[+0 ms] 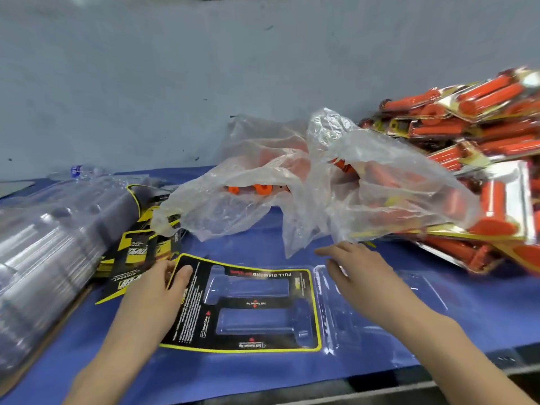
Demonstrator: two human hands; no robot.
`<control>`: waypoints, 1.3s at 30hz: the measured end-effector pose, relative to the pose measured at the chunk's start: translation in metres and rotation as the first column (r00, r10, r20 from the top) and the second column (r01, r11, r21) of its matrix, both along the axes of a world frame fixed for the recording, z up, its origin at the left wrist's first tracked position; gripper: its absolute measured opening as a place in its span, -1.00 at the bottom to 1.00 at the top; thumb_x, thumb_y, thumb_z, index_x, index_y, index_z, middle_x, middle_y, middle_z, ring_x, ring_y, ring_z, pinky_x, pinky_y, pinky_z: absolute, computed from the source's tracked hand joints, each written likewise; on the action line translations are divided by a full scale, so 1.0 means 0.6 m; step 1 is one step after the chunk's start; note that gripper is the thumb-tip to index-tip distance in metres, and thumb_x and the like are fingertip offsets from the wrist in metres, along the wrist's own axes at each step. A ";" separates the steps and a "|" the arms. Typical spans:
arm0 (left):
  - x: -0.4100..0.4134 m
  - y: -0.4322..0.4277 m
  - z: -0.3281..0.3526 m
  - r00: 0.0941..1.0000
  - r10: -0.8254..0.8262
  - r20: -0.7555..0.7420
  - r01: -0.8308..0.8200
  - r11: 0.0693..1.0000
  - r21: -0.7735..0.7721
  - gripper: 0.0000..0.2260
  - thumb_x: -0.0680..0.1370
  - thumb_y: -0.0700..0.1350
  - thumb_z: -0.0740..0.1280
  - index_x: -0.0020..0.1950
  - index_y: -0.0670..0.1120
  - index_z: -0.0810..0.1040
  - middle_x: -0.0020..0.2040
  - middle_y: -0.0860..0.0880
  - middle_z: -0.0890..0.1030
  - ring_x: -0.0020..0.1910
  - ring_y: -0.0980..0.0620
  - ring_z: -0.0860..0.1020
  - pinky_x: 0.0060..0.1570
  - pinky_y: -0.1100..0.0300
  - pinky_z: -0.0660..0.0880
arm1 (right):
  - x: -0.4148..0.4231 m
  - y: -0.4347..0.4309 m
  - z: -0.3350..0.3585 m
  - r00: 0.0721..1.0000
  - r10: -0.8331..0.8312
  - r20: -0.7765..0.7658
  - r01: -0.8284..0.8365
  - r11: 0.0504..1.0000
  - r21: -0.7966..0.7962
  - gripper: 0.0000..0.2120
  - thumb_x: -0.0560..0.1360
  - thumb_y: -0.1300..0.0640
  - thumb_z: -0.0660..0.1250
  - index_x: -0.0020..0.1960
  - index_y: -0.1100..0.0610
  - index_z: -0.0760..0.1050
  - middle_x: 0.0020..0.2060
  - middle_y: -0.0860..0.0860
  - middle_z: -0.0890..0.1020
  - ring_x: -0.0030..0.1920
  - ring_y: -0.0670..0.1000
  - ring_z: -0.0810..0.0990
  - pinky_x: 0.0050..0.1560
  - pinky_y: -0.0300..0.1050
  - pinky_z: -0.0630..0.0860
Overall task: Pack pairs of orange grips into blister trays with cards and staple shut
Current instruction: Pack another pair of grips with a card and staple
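My left hand (157, 285) pinches the card (251, 304) by its nine o'clock edge, thumb on top; it looks thin and bendy. My right hand (359, 273) hovers relaxed and holds nothing, over the clear blister tray (330, 317), which looks flimsy and slick. The orange grips (258, 189) lie at twelve o'clock inside the plastic bag (292, 159); they're likely light and rubbery, best grasped round the barrel.
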State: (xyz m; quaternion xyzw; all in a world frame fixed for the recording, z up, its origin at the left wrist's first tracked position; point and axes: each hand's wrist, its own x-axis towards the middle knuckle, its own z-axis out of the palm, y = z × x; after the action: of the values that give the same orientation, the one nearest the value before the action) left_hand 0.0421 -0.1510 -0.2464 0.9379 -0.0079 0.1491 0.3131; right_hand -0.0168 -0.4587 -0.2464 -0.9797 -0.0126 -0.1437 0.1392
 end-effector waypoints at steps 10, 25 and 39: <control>-0.061 -0.018 -0.017 0.950 -0.285 0.125 0.256 0.944 0.210 -0.77 0.61 -0.02 0.27 0.27 0.01 0.50 0.16 0.11 0.52 0.19 0.02 0.47 0.22 0.12 0.37 | 0.005 0.034 -0.022 0.997 0.052 0.055 -0.053 0.999 0.005 -0.75 0.66 -0.05 0.06 0.28 -0.14 0.41 0.21 -0.21 0.48 0.26 -0.06 0.35 0.33 -0.17 0.17; -0.069 -0.032 -0.055 0.915 -0.399 -0.060 0.401 0.887 0.229 -0.55 0.58 0.25 -0.07 0.44 0.21 0.27 0.47 0.28 0.14 0.44 0.30 0.19 0.33 0.34 0.22 | -0.010 -0.011 -0.040 0.996 0.035 -0.080 -0.031 0.998 0.050 -0.75 0.62 -0.14 0.05 0.23 -0.19 0.39 0.15 -0.26 0.47 0.26 -0.12 0.39 0.53 -0.04 -0.03; -0.070 -0.046 -0.058 0.948 -0.293 -0.122 0.317 0.879 0.356 -0.39 0.52 0.28 -0.21 0.52 0.18 0.20 0.53 0.21 0.21 0.58 0.15 -0.06 0.53 0.19 -0.16 | -0.013 -0.027 -0.044 0.999 0.041 -0.029 -0.039 0.997 0.066 -0.73 0.61 -0.14 0.02 0.18 -0.14 0.41 0.10 -0.24 0.52 0.20 -0.13 0.43 0.45 -0.16 0.05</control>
State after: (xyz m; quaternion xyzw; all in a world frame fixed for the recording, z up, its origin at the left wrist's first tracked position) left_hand 0.0004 -0.1788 -0.2813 0.9713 -0.1735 0.0634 0.1498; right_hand -0.0245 -0.4750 -0.2728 -0.9762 -0.0256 -0.1265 0.1741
